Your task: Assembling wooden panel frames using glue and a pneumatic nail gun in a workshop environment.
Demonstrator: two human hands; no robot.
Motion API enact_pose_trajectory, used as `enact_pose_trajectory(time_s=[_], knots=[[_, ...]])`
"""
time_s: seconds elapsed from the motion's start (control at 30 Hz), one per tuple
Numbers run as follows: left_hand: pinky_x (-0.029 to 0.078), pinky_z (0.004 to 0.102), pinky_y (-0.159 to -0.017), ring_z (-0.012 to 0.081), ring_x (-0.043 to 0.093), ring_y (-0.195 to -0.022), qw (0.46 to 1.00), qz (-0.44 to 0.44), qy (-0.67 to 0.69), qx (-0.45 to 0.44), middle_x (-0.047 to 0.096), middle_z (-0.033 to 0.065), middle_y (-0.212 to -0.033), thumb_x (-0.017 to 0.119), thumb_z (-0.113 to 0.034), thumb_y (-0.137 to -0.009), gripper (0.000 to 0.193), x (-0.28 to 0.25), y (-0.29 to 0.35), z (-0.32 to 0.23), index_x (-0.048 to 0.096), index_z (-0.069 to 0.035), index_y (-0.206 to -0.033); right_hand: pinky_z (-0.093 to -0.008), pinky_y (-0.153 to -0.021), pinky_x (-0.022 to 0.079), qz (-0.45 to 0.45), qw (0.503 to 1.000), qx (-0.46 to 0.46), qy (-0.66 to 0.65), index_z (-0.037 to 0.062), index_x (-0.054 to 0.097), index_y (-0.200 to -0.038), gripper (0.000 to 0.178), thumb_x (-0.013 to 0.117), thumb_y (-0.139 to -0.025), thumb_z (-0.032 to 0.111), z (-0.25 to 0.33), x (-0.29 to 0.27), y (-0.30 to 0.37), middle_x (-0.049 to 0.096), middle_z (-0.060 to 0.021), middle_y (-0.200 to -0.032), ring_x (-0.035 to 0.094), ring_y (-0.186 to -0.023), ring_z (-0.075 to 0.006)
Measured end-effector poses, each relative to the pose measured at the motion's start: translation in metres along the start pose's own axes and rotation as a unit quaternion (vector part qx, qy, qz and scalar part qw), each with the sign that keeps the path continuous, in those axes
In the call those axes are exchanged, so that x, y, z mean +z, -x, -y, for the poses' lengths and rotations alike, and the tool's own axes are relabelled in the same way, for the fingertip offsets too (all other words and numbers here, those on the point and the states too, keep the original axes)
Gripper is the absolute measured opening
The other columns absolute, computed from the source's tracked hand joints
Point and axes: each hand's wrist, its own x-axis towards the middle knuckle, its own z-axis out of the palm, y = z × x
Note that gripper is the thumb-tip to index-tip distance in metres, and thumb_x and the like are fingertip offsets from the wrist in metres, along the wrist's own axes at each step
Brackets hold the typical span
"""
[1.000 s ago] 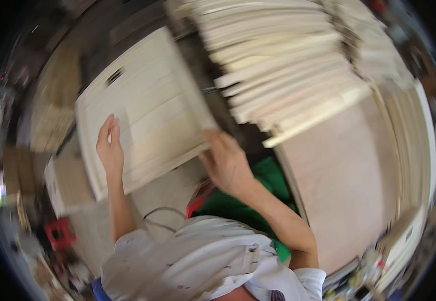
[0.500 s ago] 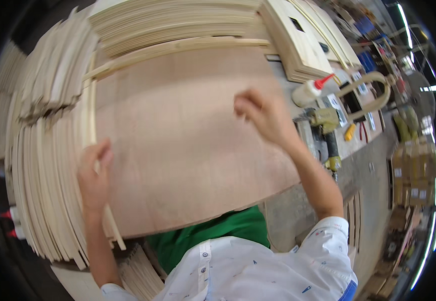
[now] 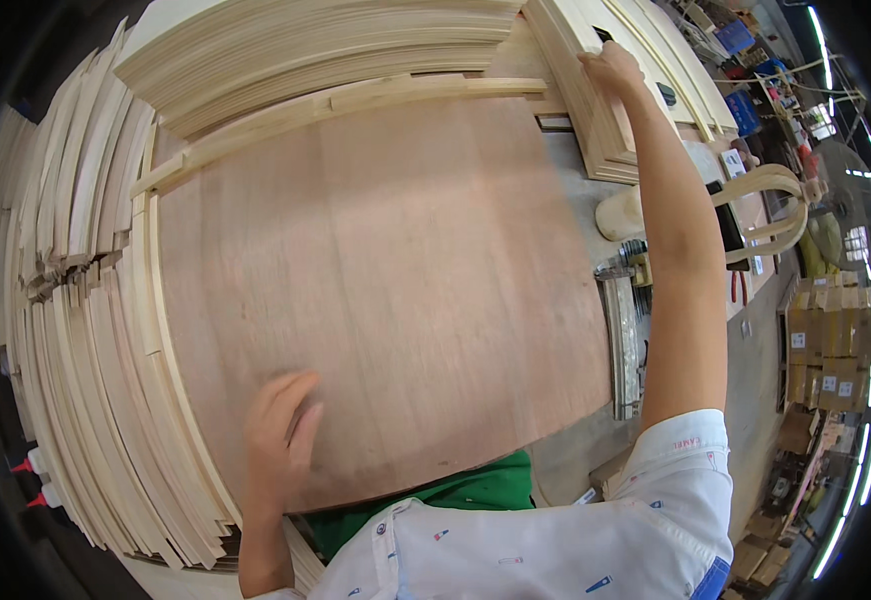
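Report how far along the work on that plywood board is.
Done: the plywood sheet lies flat, with a wooden strip along its far edge. In hand: the left hand presses the sheet's near corner while the right hand reaches the stack of framed panels. Left: no panel on the sheet yet.

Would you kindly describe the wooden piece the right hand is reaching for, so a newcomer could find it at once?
Start at the large reddish plywood sheet filling the bench. Past its far right corner stands a stack of pale framed wooden panels, where the right hand rests on the top panel. Unlike the loose thin strips piled at the left, these are thick, framed boards with small dark slots.
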Motion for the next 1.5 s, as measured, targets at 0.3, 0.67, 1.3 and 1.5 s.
enact_pose_trajectory(time_s=[0.3, 0.67, 1.3, 1.5], knots=[[0.05, 0.0351, -0.081, 0.0308, 0.064, -0.094, 0.997, -0.022, 0.048, -0.053, 0.065, 0.0173, -0.106, 0.066, 0.004, -0.081, 0.026, -0.002, 0.058, -0.006, 0.065, 0.0, -0.107, -0.0399, -0.08, 0.048, -0.078, 0.982, -0.018, -0.171, -0.0011, 0.069, -0.092, 0.031, 0.07, -0.077, 0.026, -0.02, -0.016, -0.042, 0.067, -0.0165, -0.087, 0.063, -0.088, -0.0288], [0.049, 0.0349, -0.084, 0.0308, 0.064, -0.094, 0.995, -0.07, -0.021, 0.062, 0.064, 0.018, -0.107, 0.064, 0.006, -0.082, 0.026, -0.011, 0.029, -0.017, 0.064, 0.003, -0.107, -0.0375, -0.097, 0.044, 0.01, 0.868, -0.415, -0.273, -0.0008, 0.062, -0.116, 0.046, 0.068, -0.079, 0.026, 0.126, -0.109, 0.208, 0.063, -0.0202, -0.113, 0.058, -0.109, -0.029], [0.041, 0.0429, -0.103, 0.0334, 0.05, -0.122, 0.95, -0.198, -0.208, 0.119, 0.06, 0.0146, -0.124, 0.063, -0.006, -0.085, 0.03, -0.004, -0.102, 0.111, 0.064, -0.002, -0.115, -0.0407, -0.109, 0.036, 0.118, 0.793, -0.571, -0.175, -0.0032, 0.054, -0.125, 0.051, 0.065, -0.075, 0.001, 0.171, 0.039, 0.249, 0.051, -0.0168, -0.133, 0.041, -0.129, -0.034], [0.043, 0.042, -0.1, 0.0316, 0.054, -0.117, 0.941, -0.211, -0.236, 0.117, 0.063, 0.013, -0.119, 0.064, -0.008, -0.084, 0.026, -0.009, -0.114, 0.121, 0.067, -0.003, -0.109, -0.0404, -0.108, 0.037, 0.137, 0.804, -0.548, -0.184, -0.0033, 0.056, -0.123, 0.048, 0.067, -0.077, 0.002, 0.19, 0.039, 0.253, 0.053, -0.0166, -0.133, 0.042, -0.129, -0.0337]])
